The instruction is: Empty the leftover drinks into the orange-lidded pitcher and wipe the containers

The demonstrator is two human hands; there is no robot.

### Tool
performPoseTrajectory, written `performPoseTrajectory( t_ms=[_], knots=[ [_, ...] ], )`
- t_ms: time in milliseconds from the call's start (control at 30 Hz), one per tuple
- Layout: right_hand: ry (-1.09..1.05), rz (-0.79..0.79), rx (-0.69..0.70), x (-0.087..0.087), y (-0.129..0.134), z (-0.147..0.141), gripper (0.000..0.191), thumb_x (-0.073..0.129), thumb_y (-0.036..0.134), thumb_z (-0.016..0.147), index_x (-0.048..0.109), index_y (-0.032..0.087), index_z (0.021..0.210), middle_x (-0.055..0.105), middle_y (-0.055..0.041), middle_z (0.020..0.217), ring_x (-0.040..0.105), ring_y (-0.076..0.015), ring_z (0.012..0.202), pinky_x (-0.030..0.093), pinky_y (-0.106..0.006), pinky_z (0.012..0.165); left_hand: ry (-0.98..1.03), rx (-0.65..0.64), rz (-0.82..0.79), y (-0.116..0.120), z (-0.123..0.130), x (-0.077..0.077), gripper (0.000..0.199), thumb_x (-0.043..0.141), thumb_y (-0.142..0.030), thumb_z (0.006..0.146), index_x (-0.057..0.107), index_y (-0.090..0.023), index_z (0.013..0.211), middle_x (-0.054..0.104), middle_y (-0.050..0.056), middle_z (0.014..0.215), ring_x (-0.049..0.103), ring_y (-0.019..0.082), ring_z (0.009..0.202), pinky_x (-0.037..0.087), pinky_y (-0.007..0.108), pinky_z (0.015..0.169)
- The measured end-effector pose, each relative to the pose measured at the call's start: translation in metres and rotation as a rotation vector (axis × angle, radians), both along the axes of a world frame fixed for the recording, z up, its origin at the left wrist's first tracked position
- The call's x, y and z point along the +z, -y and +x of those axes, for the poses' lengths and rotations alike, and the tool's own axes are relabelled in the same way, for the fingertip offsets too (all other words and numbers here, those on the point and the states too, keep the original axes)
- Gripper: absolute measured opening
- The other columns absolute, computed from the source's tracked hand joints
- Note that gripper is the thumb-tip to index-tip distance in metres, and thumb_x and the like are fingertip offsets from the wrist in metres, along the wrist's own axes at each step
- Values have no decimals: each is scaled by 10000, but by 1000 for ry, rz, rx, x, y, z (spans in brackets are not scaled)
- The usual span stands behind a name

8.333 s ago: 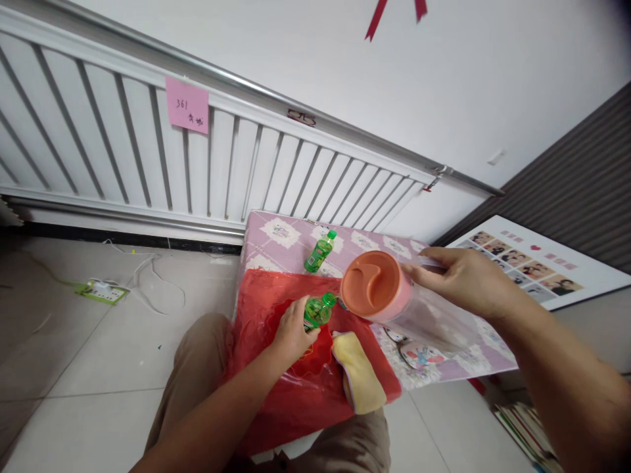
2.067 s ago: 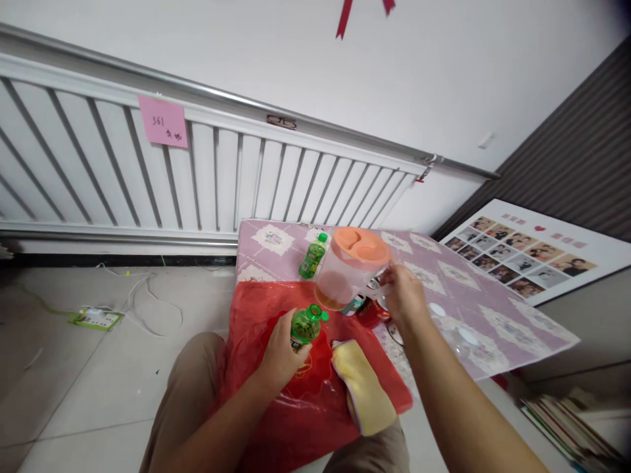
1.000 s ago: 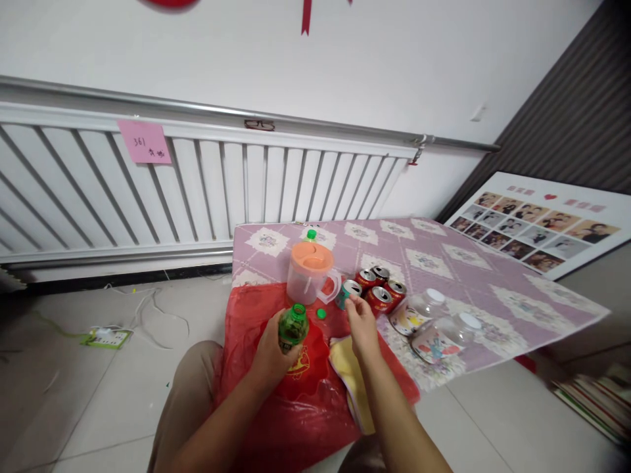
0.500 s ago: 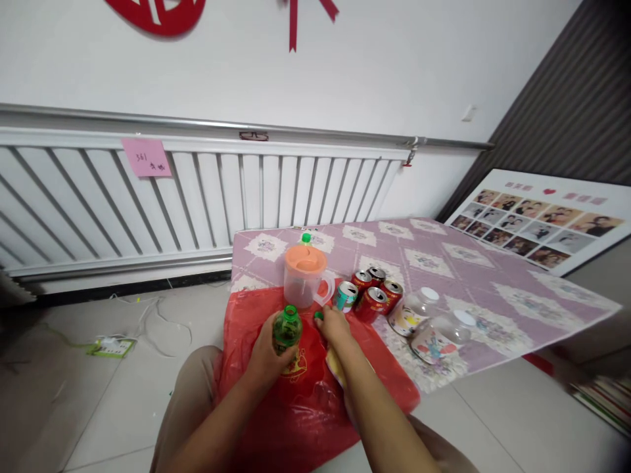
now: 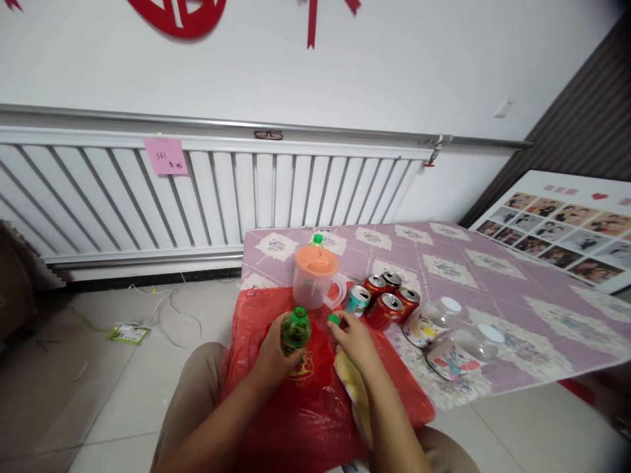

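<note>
My left hand [image 5: 276,351] is wrapped round an uncapped green bottle [image 5: 296,328], which stands upright over the red plastic sheet [image 5: 296,427]. To its right, my right hand [image 5: 353,336] pinches a small green cap [image 5: 334,320] between thumb and fingers. Just behind both hands is a clear pitcher [image 5: 308,289] with an orange lid. A yellow cloth [image 5: 353,387] lies partly under my right forearm.
Several cans, red ones [image 5: 384,311] and a teal one [image 5: 357,299], stand right of the pitcher. Two clear jars [image 5: 456,358] with white lids lie tilted farther right. Another green-capped bottle [image 5: 318,240] is behind the pitcher. A radiator [image 5: 276,197] lines the wall.
The view has shifted slightly, moving the scene. My right hand with the cap has lifted a little away from the sheet and the pitcher's handle. My left hand still holds the bottle.
</note>
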State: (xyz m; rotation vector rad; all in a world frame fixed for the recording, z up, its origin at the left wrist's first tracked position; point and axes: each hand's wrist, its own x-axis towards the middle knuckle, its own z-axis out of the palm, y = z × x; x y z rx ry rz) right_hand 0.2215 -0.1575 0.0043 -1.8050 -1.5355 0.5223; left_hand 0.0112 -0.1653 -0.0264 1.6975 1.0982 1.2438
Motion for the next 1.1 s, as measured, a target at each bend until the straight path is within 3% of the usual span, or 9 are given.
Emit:
performPoseTrajectory(
  t_ms=[100,200,333,500,833,1100],
  knots=[
    [-162,98,51,25,20,-19,402,537,430,878,658,201,1186,714,-70,1063,654,-210,902,517,-332,798,6,-13,11,-1,0,0,665,707,-204,730,435,-195,1338,573,118,1338,567,256,1241,442,450,1085],
    [-333,225,131,50,28,-41,396,608,431,836,688,232,1169,694,-70,1137,638,-194,856,513,-325,770,13,-27,9,-2,-1,-2,672,713,-215,743,421,-196,1348,557,127,1357,550,259,1261,426,465,1098],
    [-212,297,268,71,21,-59,336,614,331,841,701,262,1158,669,-63,1099,626,-194,901,507,-347,827,49,-35,-5,-3,-1,-6,690,720,-190,745,410,-208,1361,545,131,1376,546,264,1272,429,481,1096],
    [-14,300,382,72,9,-66,369,585,208,817,693,256,1166,643,-70,1060,605,-225,1045,471,-413,963,66,-41,-30,-2,0,-3,673,732,-184,736,436,-206,1340,580,121,1321,589,252,1209,468,468,1056],
    [153,214,484,85,5,-62,360,605,155,829,688,254,1165,640,-77,1077,583,-242,1034,467,-421,950,56,-16,6,-2,1,-3,668,720,-187,728,443,-199,1336,587,120,1324,581,258,1227,472,458,1060],
    [211,160,351,90,3,-68,205,713,231,777,693,216,981,665,-70,978,594,-254,973,452,-403,882,78,-45,-12,-2,0,-5,680,703,-138,720,436,-208,1340,580,120,1338,575,261,1240,465,469,1069]
  ],
)
